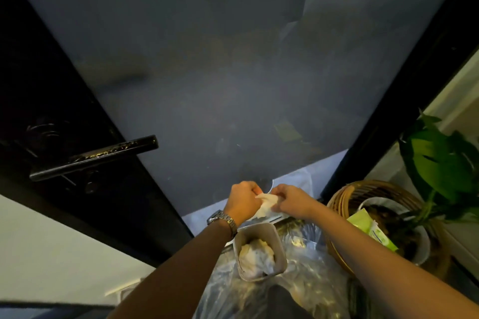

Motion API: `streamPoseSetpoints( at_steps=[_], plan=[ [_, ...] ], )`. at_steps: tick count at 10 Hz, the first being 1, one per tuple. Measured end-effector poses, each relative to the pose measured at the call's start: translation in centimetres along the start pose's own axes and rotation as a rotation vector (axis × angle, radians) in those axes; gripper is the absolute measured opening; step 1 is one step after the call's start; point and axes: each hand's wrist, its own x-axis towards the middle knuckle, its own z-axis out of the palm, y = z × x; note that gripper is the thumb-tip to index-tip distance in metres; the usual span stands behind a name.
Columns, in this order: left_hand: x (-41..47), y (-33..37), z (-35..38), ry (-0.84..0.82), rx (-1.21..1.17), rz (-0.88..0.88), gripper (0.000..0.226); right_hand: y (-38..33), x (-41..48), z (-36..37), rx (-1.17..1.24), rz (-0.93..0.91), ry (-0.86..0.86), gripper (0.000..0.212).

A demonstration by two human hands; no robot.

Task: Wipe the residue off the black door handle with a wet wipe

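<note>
Below the frosted door, the left hand [242,199] and right hand [290,201] both pinch 1 wet wipe [267,204], unfolding it. Well apart, at left, the black door handle [96,156] waits; the thin wipe may tear or drop.

You are standing in a home, at a doorway. Before you is a black-framed door [85,101] with a frosted glass panel [207,72] and a black lever handle [94,156]. At its foot sit household things: a leafy houseplant [440,163] in a white pot inside a wicker basket [344,197], and a small bin [259,251] holding crumpled tissues.
</note>
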Motion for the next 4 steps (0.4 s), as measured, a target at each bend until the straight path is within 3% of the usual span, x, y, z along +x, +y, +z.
streamPoseSetpoints(
  at_steps=[1,2,3,4],
  plan=[
    [-0.1,-1.2,1.1,-0.114,-0.005,-0.034,0.026,1.2,-0.4,-0.3,-0.014,0.039,0.027,0.055],
    [-0.2,-3.0,1.4,-0.218,0.12,-0.046,0.014,2.7,-0.5,-0.6,0.007,0.053,0.055,0.047],
    [-0.2,-4.6,0.8,-0.259,0.178,-0.114,0.02,3.9,-0.4,-1.0,-0.002,0.066,0.062,0.013],
    [0.0,-5.5,0.3,-0.221,0.093,-0.146,0.021,4.2,-0.7,-1.6,-0.011,0.067,0.091,0.019]
  ],
)
